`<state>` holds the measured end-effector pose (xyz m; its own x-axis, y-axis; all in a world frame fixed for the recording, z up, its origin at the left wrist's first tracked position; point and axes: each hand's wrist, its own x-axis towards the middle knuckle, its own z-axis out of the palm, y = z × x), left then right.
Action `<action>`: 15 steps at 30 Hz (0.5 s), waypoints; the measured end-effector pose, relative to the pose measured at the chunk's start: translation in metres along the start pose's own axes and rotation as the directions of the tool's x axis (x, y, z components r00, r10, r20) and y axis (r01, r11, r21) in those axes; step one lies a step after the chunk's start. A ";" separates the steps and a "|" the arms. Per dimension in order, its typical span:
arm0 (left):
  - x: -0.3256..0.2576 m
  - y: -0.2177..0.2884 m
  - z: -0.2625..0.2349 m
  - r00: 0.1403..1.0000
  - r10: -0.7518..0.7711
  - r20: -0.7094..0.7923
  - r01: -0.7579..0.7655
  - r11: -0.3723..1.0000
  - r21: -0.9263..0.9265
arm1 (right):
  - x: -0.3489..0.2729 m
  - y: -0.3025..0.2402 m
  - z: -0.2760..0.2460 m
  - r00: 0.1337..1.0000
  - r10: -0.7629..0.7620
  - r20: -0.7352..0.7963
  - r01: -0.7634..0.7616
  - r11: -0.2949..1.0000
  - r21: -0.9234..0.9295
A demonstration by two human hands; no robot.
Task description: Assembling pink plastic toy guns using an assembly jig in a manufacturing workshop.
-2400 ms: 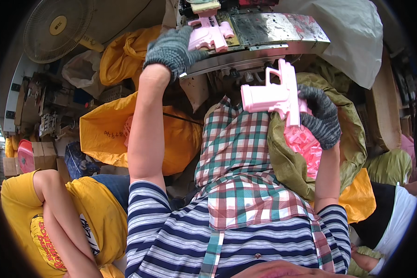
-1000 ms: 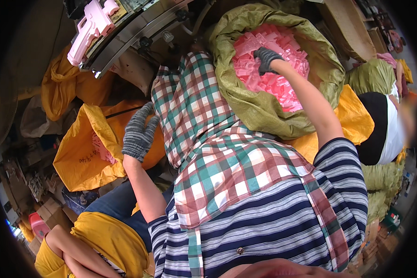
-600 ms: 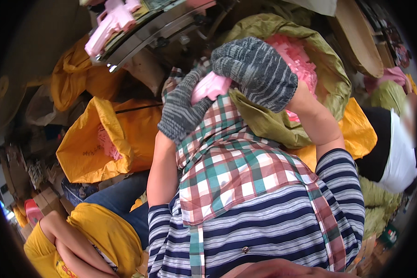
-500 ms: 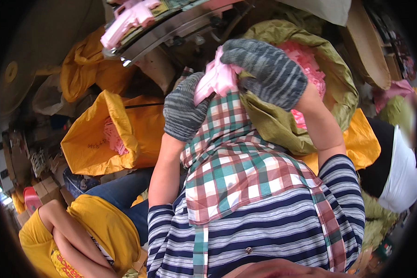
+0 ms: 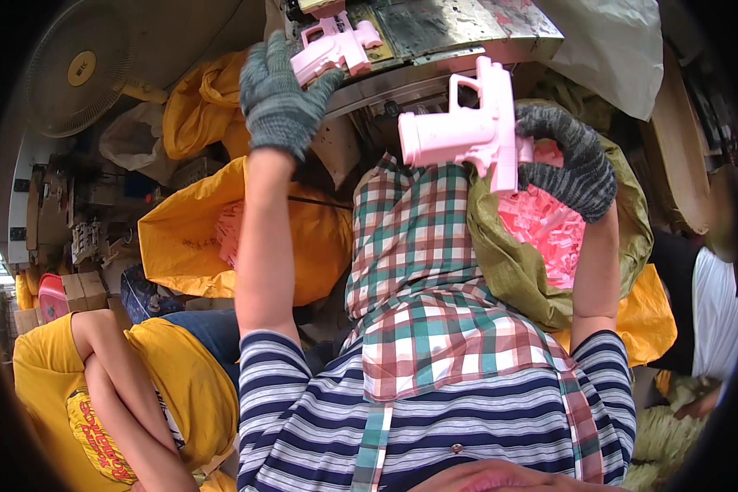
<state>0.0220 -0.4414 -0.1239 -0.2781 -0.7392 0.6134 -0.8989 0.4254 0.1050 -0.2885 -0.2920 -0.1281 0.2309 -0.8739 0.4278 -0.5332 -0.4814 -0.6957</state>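
Note:
My right hand (image 5: 570, 156), in a dark grey knitted glove, grips a pink plastic toy pistol (image 5: 477, 123) by one side. The pistol is held above my lap, beside the open green sack (image 5: 488, 271). My left hand (image 5: 285, 102), gloved alike, reaches up to a second pink toy pistol (image 5: 336, 51) on the machine bed. Its thumb and fingers are spread around the near end of that pistol, and I cannot tell whether they touch it.
Pink pieces (image 5: 541, 234) fill the green sack; others lie in a yellow sack (image 5: 189, 271) at left. The metal machine table (image 5: 467, 25) stands ahead. A person in a yellow shirt (image 5: 172, 361) sits at lower left with arms folded. A fan (image 5: 80, 70) stands far left.
My left hand has let go of the pink toy pistol at my lap and moved up to the one on the machine. My right hand has carried its pistol rightward. My view has shifted.

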 end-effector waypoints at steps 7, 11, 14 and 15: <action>0.016 0.007 -0.009 0.973 0.167 0.158 -0.204 0.944 0.261 | 0.042 0.006 0.023 0.995 -0.048 -0.085 0.053 0.998 0.046; -0.066 -0.036 -0.012 0.978 0.166 -0.124 -0.130 0.958 0.255 | 0.092 0.013 0.042 0.991 -0.130 0.007 0.130 0.991 0.031; -0.120 -0.088 -0.047 0.950 -0.313 0.017 0.290 0.896 0.335 | 0.146 0.038 0.064 0.936 -0.331 0.119 0.351 0.901 -0.257; -0.142 -0.106 -0.057 0.939 -0.343 0.022 0.295 0.836 0.463 | 0.158 0.042 0.076 0.931 -0.338 0.139 0.364 0.887 -0.285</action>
<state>0.1764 -0.3513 -0.1777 0.0402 -0.8514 0.5229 -0.9902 -0.1040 -0.0932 -0.2120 -0.4556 -0.1334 0.5081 -0.6604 0.5530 -0.6204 -0.7259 -0.2968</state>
